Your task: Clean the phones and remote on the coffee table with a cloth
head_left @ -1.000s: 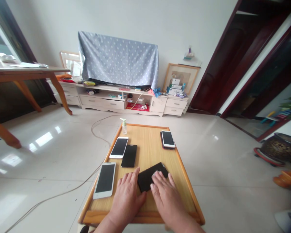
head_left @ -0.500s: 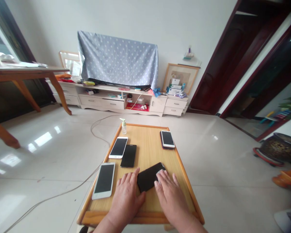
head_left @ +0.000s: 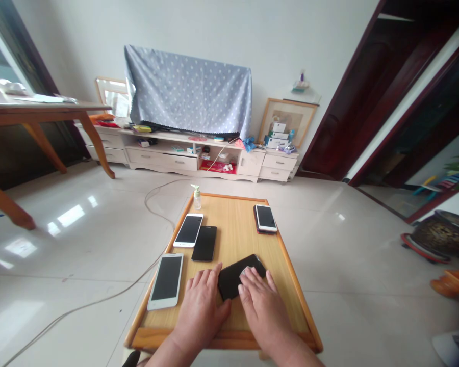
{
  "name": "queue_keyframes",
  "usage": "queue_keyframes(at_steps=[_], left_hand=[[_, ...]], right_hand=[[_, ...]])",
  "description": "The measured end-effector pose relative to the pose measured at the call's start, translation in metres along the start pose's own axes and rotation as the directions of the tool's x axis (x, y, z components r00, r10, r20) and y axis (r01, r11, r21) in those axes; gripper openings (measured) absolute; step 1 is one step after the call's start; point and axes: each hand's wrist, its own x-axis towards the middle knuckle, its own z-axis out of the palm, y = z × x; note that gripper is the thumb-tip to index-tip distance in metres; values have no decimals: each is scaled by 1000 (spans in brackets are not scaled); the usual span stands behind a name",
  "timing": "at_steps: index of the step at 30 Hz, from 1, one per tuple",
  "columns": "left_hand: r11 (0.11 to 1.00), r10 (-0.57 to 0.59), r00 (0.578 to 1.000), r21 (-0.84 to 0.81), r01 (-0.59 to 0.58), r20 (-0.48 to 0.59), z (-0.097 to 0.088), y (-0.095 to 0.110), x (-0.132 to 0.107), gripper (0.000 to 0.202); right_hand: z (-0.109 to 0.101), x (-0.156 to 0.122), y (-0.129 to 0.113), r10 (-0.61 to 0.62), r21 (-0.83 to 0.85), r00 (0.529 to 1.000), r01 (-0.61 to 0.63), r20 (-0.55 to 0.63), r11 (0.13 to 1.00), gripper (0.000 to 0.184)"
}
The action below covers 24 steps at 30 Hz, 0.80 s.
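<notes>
A black smartphone lies aslant on the small wooden table, screen up. My left hand grips its left end between thumb and index finger. Under the fingertips of my right hand is a small whitish wipe, pressed flat on the screen. Its exact kind is hard to make out, as the fingers cover most of it. Left of my hands lie a large white phone, another white phone and a second black phone, which touches that one.
At the table's far left corner stands a small clear pump bottle. A white phone rests on a dark one at the right edge. A cable runs over the floor. Beyond stands a low white cabinet.
My right hand has slid the wipe a little to the left across the screen. My left hand keeps its hold on the phone. The view has shifted slightly.
</notes>
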Motion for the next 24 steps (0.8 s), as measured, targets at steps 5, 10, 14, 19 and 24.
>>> queue_keyframes(at_steps=[5,10,14,19,24], left_hand=[[1000,-20,999,0,20,39,-3,0,0,71],[1000,-20,999,-11,20,40,-1,-2,0,71],[1000,0,1000,-29,0,3,3,-5,-1,73],[999,-6,1000,-47,7,20,5,-8,-1,82],[999,12,1000,-48,-11,7,3,-8,-3,77]], right_hand=[[7,-5,-15,-124,67,992,122,17,990,42],[4,2,-15,-86,93,995,82,46,992,43],[-1,6,-13,-25,69,998,21,55,997,45],[6,-1,-30,-96,97,992,88,83,991,42],[14,8,-36,-110,100,989,101,94,990,43]])
